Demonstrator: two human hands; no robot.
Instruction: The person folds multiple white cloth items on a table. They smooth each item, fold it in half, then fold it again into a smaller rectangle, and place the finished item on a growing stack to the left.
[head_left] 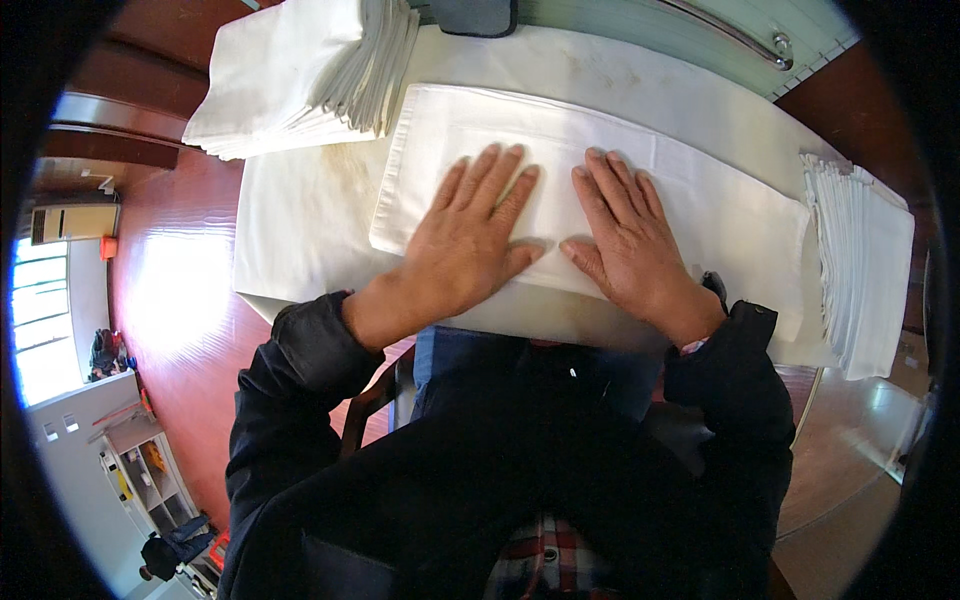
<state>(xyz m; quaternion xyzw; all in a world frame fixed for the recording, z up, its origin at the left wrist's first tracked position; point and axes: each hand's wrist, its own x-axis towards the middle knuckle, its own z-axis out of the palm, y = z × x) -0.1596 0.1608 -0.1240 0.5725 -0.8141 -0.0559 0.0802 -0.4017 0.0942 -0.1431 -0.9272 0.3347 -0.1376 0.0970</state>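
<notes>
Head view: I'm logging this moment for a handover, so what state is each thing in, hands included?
Left hand: flat, fingers spread, palm down on the cloth.
Right hand: flat, palm down on the same cloth.
White cloth: folded into a long strip, lying flat on the table.
Left stack of cloths: folded, piled high.
Right stack of cloths: folded, piled at the table edge.
Table: covered in white, faintly stained.

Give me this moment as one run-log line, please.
left hand: flat on folded white cloth | right hand: flat on it | stacks: left, right
</notes>
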